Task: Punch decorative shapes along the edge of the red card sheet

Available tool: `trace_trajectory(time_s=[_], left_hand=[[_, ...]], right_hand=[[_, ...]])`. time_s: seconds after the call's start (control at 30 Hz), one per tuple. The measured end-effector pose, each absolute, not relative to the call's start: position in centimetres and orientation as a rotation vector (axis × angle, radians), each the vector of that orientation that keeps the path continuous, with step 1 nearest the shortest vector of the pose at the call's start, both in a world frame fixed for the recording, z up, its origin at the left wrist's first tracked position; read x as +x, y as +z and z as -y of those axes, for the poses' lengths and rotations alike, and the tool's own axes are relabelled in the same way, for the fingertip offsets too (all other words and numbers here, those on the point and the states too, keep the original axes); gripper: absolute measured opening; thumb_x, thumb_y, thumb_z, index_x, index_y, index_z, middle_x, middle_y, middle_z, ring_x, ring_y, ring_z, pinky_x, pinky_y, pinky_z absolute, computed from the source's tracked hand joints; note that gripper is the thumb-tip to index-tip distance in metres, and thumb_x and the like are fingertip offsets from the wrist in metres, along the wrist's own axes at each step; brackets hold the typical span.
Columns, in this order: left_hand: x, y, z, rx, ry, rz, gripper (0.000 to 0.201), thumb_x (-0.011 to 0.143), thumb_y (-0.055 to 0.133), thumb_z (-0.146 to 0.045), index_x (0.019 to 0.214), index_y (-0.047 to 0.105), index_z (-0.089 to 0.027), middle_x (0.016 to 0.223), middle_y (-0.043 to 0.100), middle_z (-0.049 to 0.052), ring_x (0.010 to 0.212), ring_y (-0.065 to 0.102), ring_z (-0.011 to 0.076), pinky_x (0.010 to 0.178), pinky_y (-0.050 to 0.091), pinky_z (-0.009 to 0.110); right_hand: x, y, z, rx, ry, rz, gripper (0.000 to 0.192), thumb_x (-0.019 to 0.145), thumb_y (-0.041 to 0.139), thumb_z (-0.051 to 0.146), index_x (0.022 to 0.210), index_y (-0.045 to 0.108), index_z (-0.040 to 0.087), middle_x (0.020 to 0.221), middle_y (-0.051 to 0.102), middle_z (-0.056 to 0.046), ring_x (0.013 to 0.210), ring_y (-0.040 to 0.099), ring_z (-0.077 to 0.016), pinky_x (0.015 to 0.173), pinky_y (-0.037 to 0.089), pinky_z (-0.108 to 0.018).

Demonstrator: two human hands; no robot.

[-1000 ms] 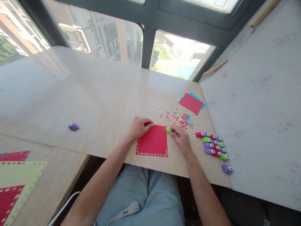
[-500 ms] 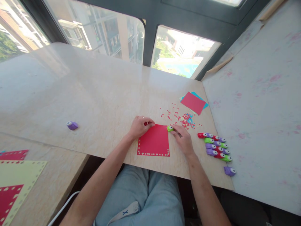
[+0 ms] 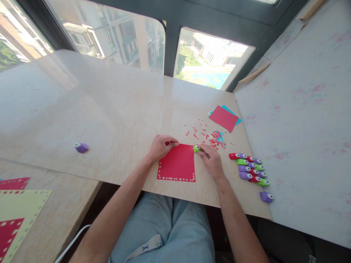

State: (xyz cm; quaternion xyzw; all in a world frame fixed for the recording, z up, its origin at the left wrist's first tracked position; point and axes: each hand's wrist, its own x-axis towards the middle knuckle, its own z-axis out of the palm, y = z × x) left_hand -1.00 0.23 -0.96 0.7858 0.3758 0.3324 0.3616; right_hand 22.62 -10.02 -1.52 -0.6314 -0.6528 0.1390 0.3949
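Note:
A red paper square [image 3: 177, 163] lies on the marble table [image 3: 115, 109] in front of me, with a row of small punched holes along its near edge. My left hand [image 3: 160, 146] presses down on its far left corner. My right hand [image 3: 211, 160] grips a small green paper punch [image 3: 196, 148] at the sheet's far right corner. Tiny red and blue punched bits [image 3: 212, 137] lie scattered just beyond the punch.
Several red, green and purple punches [image 3: 251, 168] lie in rows to the right, with one purple punch [image 3: 266, 197] apart near the table's edge. Another purple punch [image 3: 81, 147] sits far left. Red and blue sheets [image 3: 224, 117] lie at the back right. Punched sheets [image 3: 19, 208] rest at lower left.
Both hands stay on the red sheet's far corners; only the view has shifted slightly.

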Motion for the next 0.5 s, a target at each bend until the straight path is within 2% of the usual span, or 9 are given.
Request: trace_trajectory(time_s=[0.5], left_hand=[[-1.00,-0.40,0.02,1.926,0.876,-1.028,0.014,0.086,0.064,-0.029,0.086,0.075,-0.020,0.086,0.075,0.004,0.079,0.068,0.0172,0.074,0.050,0.027]], right_hand=[[22.60,-1.40,10.47,-1.528,0.402,1.726,0.028,0.093,0.057,0.037,0.116,0.070,0.028,0.115,0.071,-0.008,0.110,0.063,-0.0257,0.099,0.047,-0.048]])
